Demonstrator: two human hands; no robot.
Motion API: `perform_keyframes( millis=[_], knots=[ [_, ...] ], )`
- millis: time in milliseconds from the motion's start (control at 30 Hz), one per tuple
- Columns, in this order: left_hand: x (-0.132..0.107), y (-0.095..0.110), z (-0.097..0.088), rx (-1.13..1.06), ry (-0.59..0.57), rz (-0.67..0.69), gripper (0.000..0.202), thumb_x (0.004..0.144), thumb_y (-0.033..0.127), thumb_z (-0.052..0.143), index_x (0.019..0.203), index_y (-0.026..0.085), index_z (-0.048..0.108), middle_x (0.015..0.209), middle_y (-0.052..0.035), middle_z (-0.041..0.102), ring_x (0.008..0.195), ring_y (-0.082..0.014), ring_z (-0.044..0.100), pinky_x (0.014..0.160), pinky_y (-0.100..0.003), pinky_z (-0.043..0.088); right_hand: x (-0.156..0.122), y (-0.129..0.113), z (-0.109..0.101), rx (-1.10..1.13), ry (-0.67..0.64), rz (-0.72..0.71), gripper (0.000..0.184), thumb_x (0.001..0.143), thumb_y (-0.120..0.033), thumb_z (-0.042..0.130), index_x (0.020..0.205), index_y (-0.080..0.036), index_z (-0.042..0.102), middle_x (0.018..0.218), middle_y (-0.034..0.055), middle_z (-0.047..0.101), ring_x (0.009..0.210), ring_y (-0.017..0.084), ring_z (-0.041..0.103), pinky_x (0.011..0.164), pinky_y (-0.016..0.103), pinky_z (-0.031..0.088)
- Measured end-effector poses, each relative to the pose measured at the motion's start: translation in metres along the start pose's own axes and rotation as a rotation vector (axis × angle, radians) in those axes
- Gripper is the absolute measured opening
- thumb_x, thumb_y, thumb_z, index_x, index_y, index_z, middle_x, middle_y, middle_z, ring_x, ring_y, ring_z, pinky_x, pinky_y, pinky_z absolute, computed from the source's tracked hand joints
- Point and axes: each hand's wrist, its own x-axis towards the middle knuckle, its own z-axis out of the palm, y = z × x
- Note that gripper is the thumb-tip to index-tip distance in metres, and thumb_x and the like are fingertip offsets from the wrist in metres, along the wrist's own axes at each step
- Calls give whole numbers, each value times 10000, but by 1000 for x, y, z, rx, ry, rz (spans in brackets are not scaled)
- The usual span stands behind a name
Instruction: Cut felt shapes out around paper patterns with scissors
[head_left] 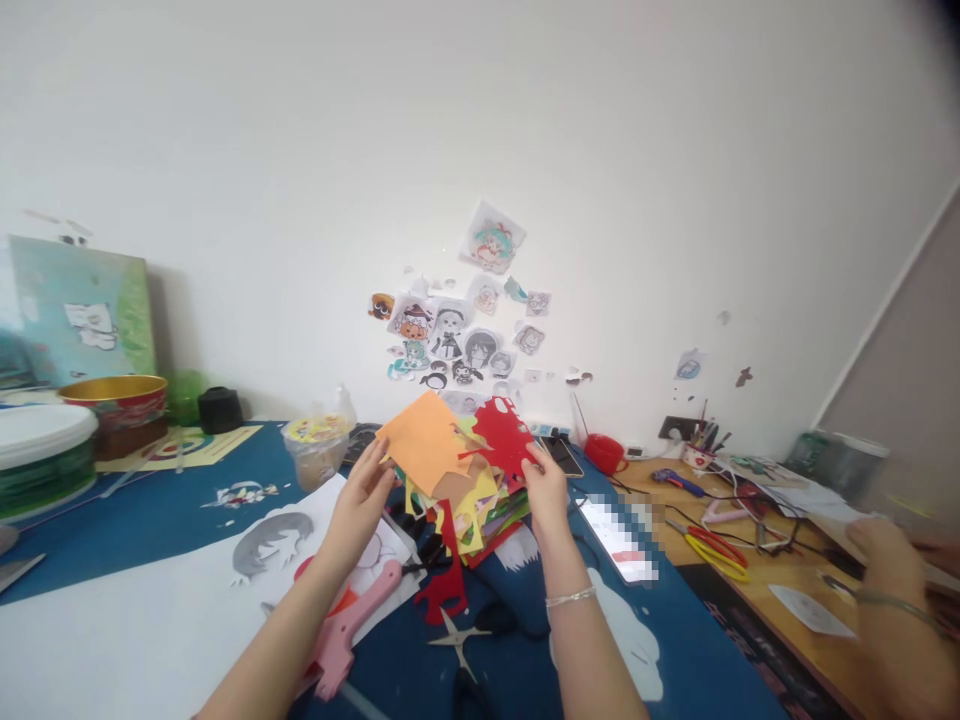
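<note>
My left hand (367, 490) grips the left edge of an orange sheet of paper (427, 440) with a torn-looking lower right corner. At the right, my right hand (546, 488) pinches a red paper scrap (501, 435) with holes cut in it. Beneath both lies a heap of coloured paper scraps (480, 500) in yellow, green and red. A long red cut-out (450, 575) hangs down at the front of the heap. Scissors (459, 640) with black handles lie with blades spread just below, and a pink-handled tool (352, 625) is under my left forearm.
A phone (615, 540) lies right of my right hand. A lidded plastic cup (316, 450) stands behind my left hand. White paper with a grey drawing (274, 545) covers the left front. Another person's hand (889, 570) is at the wooden table, near red-and-yellow-handled pliers (716, 552).
</note>
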Motion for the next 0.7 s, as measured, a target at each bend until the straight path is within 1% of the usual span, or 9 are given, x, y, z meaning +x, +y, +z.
perform_keyframes(
  millis=[67, 100, 167, 233, 333, 467, 533, 600, 700],
  knots=[
    [0, 1, 0, 18, 18, 29, 612, 828, 448, 367, 1396, 233, 288, 1523, -72, 98, 1134, -240, 502, 797, -340, 522, -4, 4, 10, -28, -2, 6, 469, 744, -277, 497, 1156, -72, 592, 1149, 165, 627, 998, 274, 622, 818, 363, 523],
    [1, 2, -1, 56, 27, 51, 601, 818, 443, 388, 1375, 224, 334, 1510, -83, 144, 1113, -240, 508, 788, -342, 519, -7, 5, 15, -46, -8, 7, 464, 748, -275, 493, 1156, -79, 594, 1136, 157, 635, 988, 265, 627, 811, 351, 527],
    [1, 2, -2, 152, 46, 85, 566, 790, 436, 432, 1302, 196, 451, 1430, -119, 303, 1034, -239, 533, 780, -357, 504, -14, 7, 22, -82, -30, -4, 458, 752, -261, 483, 1157, -76, 593, 1135, 161, 634, 979, 258, 631, 803, 344, 531],
    [3, 1, -4, 221, 72, 88, 542, 767, 440, 459, 1226, 163, 532, 1266, -142, 463, 929, -233, 553, 764, -369, 488, -20, 6, 26, -133, -57, -27, 457, 746, -244, 484, 1149, -62, 595, 1157, 178, 614, 978, 260, 626, 806, 355, 527],
    [5, -2, -7, 236, 101, 48, 498, 740, 461, 487, 1100, 146, 627, 1058, -126, 562, 813, -224, 548, 747, -373, 460, -30, 0, 31, -239, -110, -91, 443, 722, -233, 525, 1127, -79, 616, 1147, 175, 610, 1002, 279, 596, 856, 400, 491],
    [5, -3, -6, 184, 49, -26, 394, 657, 491, 602, 877, 185, 715, 885, -82, 634, 720, -209, 537, 716, -351, 432, -43, -12, 37, -387, -184, -211, 443, 732, -234, 564, 1164, -143, 606, 1124, 142, 613, 1132, 291, 479, 974, 432, 375],
    [3, -2, -5, 120, 17, -85, 440, 652, 510, 617, 929, 181, 712, 762, -59, 636, 661, -192, 527, 659, -325, 428, -48, -17, 39, -448, -234, -254, 456, 741, -260, 584, 1188, -166, 592, 1100, 143, 606, 1110, 286, 483, 966, 424, 373],
    [1, 1, -4, 35, -6, -139, 541, 696, 535, 575, 1075, 159, 661, 655, -29, 599, 614, -169, 514, 614, -298, 423, -52, -20, 41, -504, -277, -279, 469, 741, -298, 607, 1195, -178, 589, 1074, 148, 600, 1078, 295, 496, 953, 435, 372],
    [-2, 6, -6, -86, -3, -181, 645, 759, 550, 504, 1252, 135, 526, 636, -4, 562, 626, -141, 514, 613, -265, 425, -54, -21, 41, -576, -304, -281, 469, 762, -321, 597, 1206, -171, 579, 1062, 166, 596, 1069, 320, 493, 939, 471, 358]
  ],
)
